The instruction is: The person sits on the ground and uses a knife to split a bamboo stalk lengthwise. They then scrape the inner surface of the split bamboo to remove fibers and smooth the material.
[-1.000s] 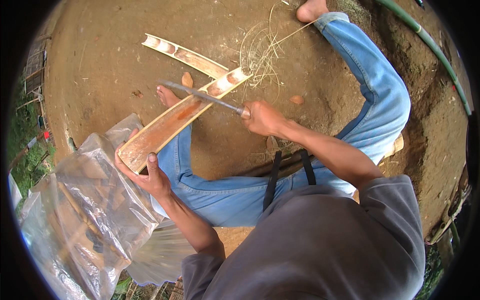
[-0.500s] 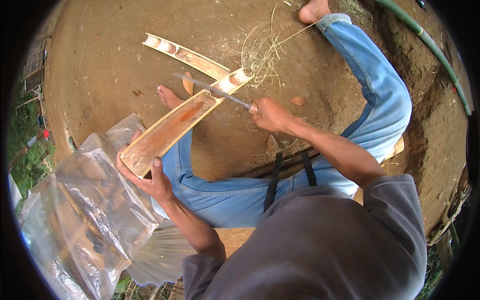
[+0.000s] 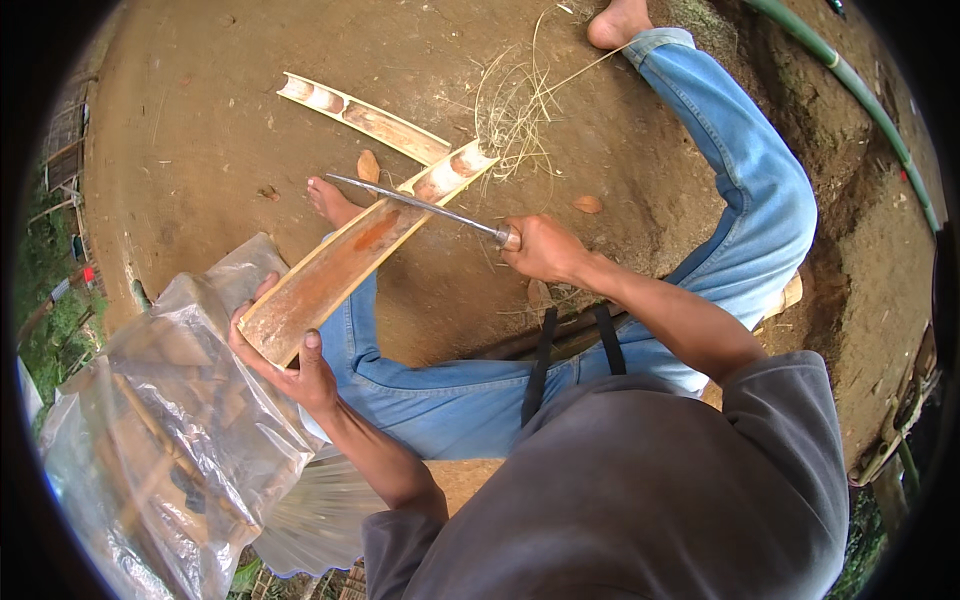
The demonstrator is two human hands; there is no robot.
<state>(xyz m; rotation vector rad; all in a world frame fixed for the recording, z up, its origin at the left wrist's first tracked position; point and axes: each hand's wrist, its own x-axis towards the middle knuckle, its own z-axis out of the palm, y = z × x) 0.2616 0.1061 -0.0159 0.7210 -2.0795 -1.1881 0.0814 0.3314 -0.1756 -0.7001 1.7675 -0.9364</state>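
My left hand (image 3: 296, 368) grips the near end of a split bamboo piece (image 3: 345, 262), thumb on one edge and fingers round the other. The hollow side faces up, tilted away to the upper right, with a reddish-brown patch inside. My right hand (image 3: 548, 249) is closed round the wooden handle of a long, narrow-bladed knife (image 3: 455, 216). Its thin blade lies across the bamboo, just on the near side of the inner node. A second split bamboo piece (image 3: 385, 130) lies on the ground beyond, its right end next to the held piece.
Bamboo shavings (image 3: 520, 125) are heaped past the held piece's far end. Clear plastic sheeting (image 3: 190, 400) spreads at my left. Dry leaves (image 3: 587, 204) dot the dirt ground. A green bamboo pole (image 3: 850, 75) runs along the far right. My jeans-clad legs (image 3: 730, 170) frame the work.
The knife blade has moved from over the node toward me along the bamboo, and it shows sharper now. My left hand keeps its grip on the near end.
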